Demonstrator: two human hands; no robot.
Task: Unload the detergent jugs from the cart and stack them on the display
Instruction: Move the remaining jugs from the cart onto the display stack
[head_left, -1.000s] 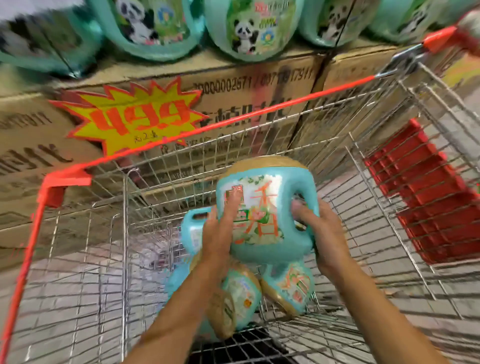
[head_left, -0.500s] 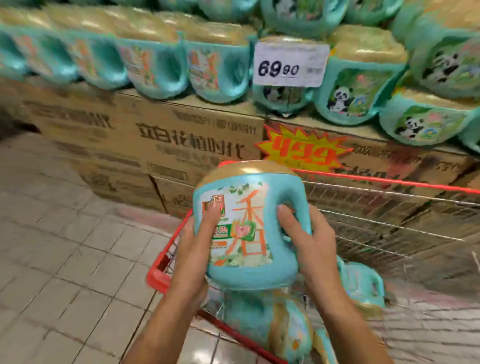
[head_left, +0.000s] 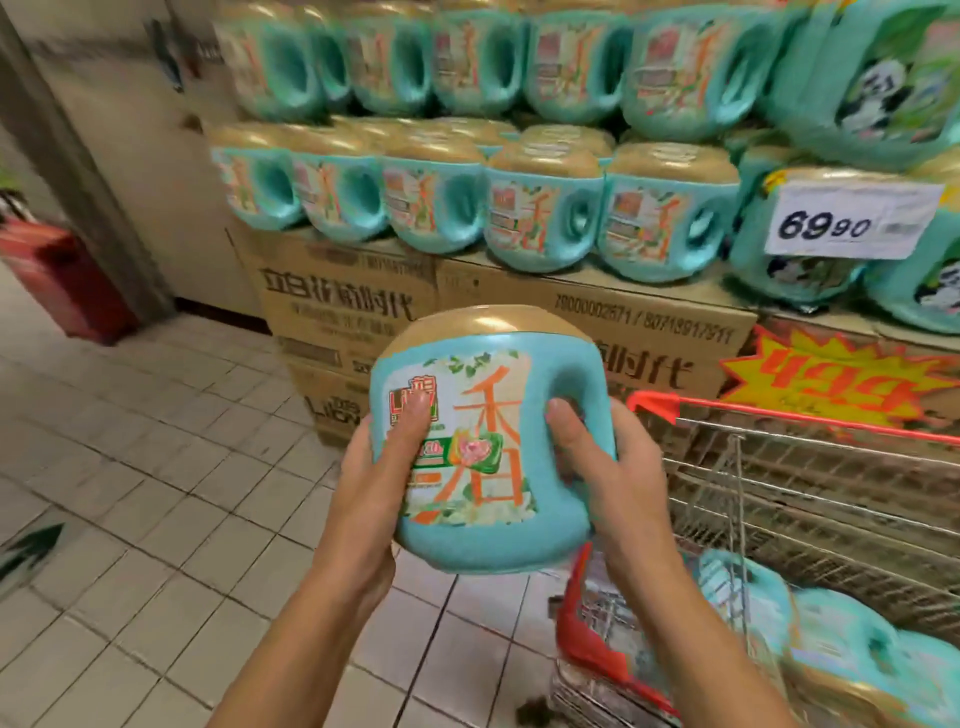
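While left hand (head_left: 363, 483) and right hand (head_left: 618, 467) fingers (head_left: 566, 421) grip it, the squat, gold-capped teal jug (head_left: 488, 509) stands upright.

One head-worn wide lens, facing forward and down. Jug (head_left: 483, 447) right up close, display (head_left: 623, 312) just behind, cart (head_left: 753, 413) lower right.

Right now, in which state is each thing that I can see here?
jug, cap up, held in the air, clear of the cart.
left hand, grips the jug's left side.
right hand, grips its handle side.
cart, not yet emptied.
cart jugs, lying down, blurred.
display jugs, stacked in rows on boxes.
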